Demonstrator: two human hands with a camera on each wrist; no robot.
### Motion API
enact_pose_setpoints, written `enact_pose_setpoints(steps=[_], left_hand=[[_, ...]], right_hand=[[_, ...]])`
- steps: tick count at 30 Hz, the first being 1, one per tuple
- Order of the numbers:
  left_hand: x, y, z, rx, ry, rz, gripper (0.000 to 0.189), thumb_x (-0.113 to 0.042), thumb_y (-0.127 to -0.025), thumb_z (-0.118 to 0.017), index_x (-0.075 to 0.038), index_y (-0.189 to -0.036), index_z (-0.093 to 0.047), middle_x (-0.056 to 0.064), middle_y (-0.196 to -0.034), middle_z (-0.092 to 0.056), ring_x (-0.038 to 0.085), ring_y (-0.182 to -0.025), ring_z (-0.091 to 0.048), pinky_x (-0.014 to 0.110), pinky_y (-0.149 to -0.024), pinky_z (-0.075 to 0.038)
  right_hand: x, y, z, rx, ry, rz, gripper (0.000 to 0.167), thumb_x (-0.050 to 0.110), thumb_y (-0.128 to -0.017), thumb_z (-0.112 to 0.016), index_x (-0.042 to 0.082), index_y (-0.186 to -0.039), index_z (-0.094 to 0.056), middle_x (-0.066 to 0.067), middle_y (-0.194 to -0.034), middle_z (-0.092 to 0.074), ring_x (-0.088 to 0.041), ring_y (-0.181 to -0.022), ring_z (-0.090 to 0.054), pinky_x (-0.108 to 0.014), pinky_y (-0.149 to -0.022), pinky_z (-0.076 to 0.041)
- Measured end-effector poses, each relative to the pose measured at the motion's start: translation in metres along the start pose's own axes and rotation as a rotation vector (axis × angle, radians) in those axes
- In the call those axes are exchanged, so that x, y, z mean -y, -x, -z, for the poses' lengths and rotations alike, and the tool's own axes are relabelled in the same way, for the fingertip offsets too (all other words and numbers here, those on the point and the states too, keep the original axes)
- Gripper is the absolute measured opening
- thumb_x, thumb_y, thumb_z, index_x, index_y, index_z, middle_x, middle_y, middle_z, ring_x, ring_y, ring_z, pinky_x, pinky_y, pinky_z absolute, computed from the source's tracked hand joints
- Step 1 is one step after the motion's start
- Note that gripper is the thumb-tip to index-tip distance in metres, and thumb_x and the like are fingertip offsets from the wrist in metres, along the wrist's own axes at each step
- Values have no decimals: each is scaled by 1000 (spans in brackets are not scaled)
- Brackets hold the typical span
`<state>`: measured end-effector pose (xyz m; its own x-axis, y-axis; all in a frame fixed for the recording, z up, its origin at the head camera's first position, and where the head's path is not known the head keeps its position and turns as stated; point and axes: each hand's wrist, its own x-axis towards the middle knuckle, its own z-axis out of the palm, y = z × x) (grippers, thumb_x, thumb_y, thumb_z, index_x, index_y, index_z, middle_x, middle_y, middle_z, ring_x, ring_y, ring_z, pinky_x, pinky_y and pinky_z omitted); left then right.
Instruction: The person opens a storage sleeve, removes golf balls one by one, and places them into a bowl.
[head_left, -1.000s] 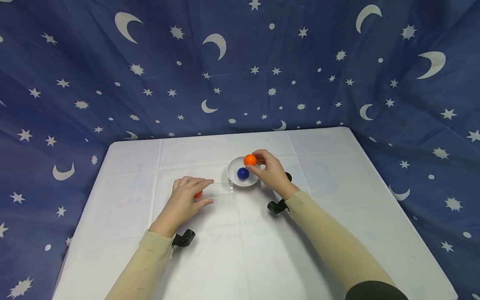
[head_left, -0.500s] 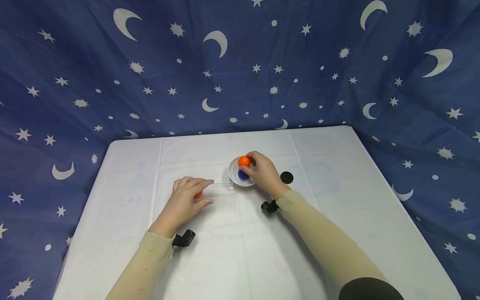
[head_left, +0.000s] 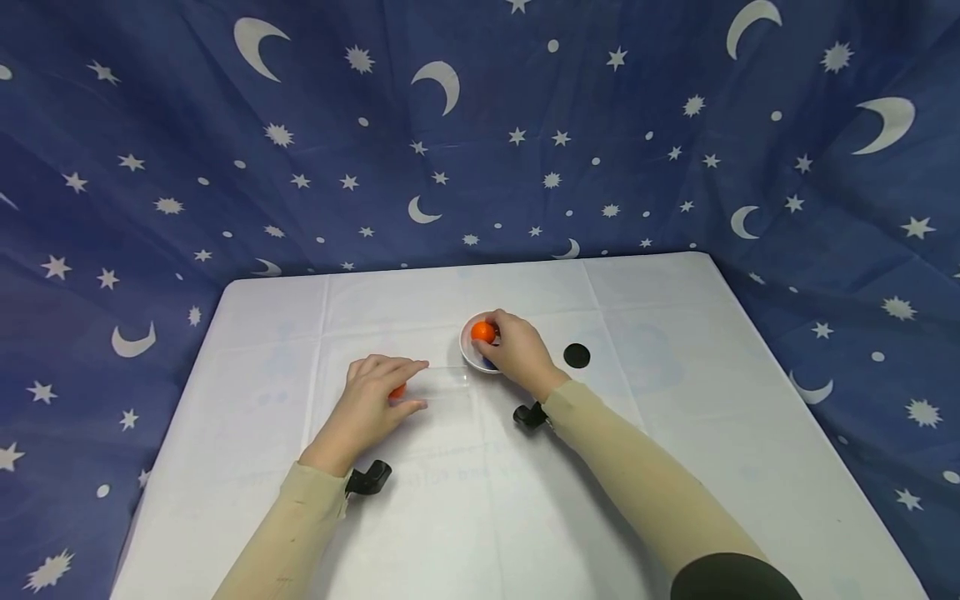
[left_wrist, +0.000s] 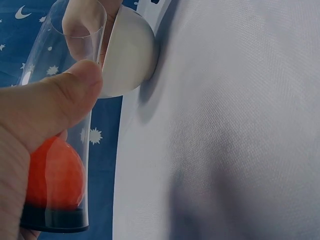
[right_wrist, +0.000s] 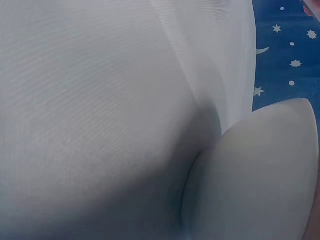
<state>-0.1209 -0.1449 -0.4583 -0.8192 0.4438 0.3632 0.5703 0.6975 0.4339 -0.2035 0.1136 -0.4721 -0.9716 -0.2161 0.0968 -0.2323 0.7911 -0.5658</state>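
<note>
My left hand [head_left: 366, 407] grips a clear plastic tube [head_left: 447, 382] that lies sideways, its open end toward the white bowl [head_left: 466, 353]. Inside the tube, an orange ball [left_wrist: 59, 175] sits against the black end cap [left_wrist: 52, 220], in the left wrist view. Over the bowl, my right hand [head_left: 523, 357] pinches another orange ball [head_left: 483, 332] between thumb and fingers. A dark blue ball [head_left: 491, 361] in the bowl is mostly hidden by that hand. Only the bowl's outer side [right_wrist: 260, 175] fills the lower right of the right wrist view.
On the white-covered table [head_left: 480, 500], a flat black disc [head_left: 577, 356] lies right of the bowl. Dark blue cloth [head_left: 480, 125] with moons and stars hangs behind the table and along its sides. Small black camera mounts [head_left: 369, 478] stick out from both wrists.
My right hand has moved left and down over the bowl with the orange ball, covering most of the blue ball and uncovering the black disc. My left hand and the tube stay put.
</note>
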Motion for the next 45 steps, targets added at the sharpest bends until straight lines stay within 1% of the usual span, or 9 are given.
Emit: enact_pose_setpoints(steps=[11,17,21,26,29,32,36,40,45], left_hand=[[-1,1,-2,0,-1,1,58,-32,-76,-84,-20,-129,-63,-1,-116,-64,21,-108,-50,44,-98,-28],[-1,1,-1,7,-4,11,58,-33,-76,-83,-20,-129,-63,-1,-116,-64,20,-109,-50,44,-99,-27],[-1,1,-1,6,-2,16,59,-33,-76,-83,-20,-129,-63,-1,-117,-64,20,-109,-50,44,-100,-26],[0,-1,1,9,-7,24,59,-34,-76,-83,-21,-130,-63,-1,-117,-64,20,-110,-50,44,-100,-26],[0,-1,1,7,-4,24,59,-32,-76,-84,-20,-129,-63,-1,-117,-64,21,-109,-50,44,-99,-26],[-1,-2,3,5,-2,21,58,-31,-75,-84,-20,-129,-63,0,-117,-64,21,-109,-50,45,-99,-26],[-1,-3,4,5,-8,12,58,-31,-76,-84,-20,-129,-63,-1,-117,-64,21,-109,-50,44,-99,-26],[-2,-5,4,3,-11,5,58,-31,-76,-84,-20,-129,-63,-1,-117,-64,21,-109,-50,44,-99,-26],[-6,-7,3,12,-7,-4,57,-31,-76,-84,-21,-129,-63,-1,-117,-64,20,-108,-50,44,-99,-26]], right_hand=[[2,0,0,25,55,17,36,27,-86,-74,8,-115,-64,-1,-101,-65,-15,-82,-57,-29,-80,-49],[4,4,10,42,36,14,44,33,-88,-72,12,-125,-61,-3,-114,-66,-19,-98,-62,-34,-89,-48],[3,11,24,12,-52,18,47,36,-87,-73,14,-126,-60,-3,-118,-65,-21,-106,-61,-37,-92,-47],[0,26,43,-9,-293,67,58,42,-83,-75,12,-129,-58,-4,-118,-65,-16,-105,-60,-35,-93,-47],[-3,36,48,7,-412,110,62,46,-80,-76,14,-130,-58,-3,-120,-64,-18,-105,-61,-41,-94,-46],[-5,46,45,29,-497,150,59,43,-79,-78,16,-128,-60,-5,-119,-64,-27,-105,-61,-49,-93,-46],[-5,57,35,48,-572,186,53,33,-79,-81,14,-124,-63,-8,-119,-65,-32,-102,-61,-52,-91,-46],[-6,66,22,61,-591,195,52,28,-78,-82,12,-124,-63,-4,-118,-65,-27,-101,-62,-47,-91,-48],[-6,73,7,86,-585,193,57,31,-79,-81,9,-127,-61,-3,-117,-66,-20,-98,-63,-34,-90,-49]])
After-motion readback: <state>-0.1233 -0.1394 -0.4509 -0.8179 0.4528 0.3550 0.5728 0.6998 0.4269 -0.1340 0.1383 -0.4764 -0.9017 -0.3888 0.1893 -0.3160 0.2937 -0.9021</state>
